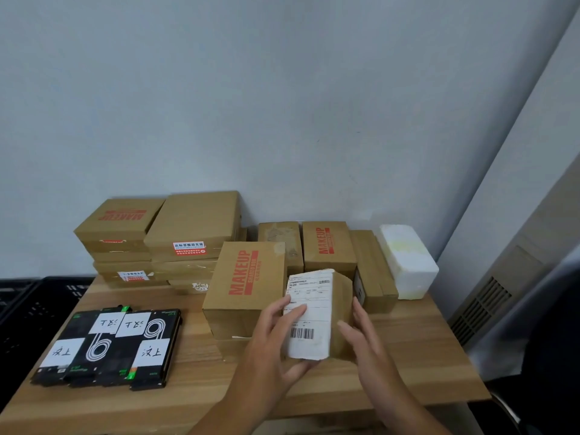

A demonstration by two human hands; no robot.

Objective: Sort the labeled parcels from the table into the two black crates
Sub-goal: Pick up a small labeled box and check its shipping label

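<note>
wooden table (411, 356) by pale wall (282, 105); left hand (271, 346) grips labelled parcel (314, 312), right hand (370, 348) flat, seemingly touching

A plain, pale grey-blue wall (282, 89) fills the back, evenly lit. A light wooden counter (436, 356) stands against it. At the right, a slanting beige panel (552, 221) carries a slatted vent grille (483, 309).

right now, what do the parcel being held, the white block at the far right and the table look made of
Held parcel: brown matte cardboard, probably, with a white paper shipping label showing a barcode. White block: likely expanded foam, grainy, soft-edged. Table: wood or wood-look laminate, grain lines visible.
</note>
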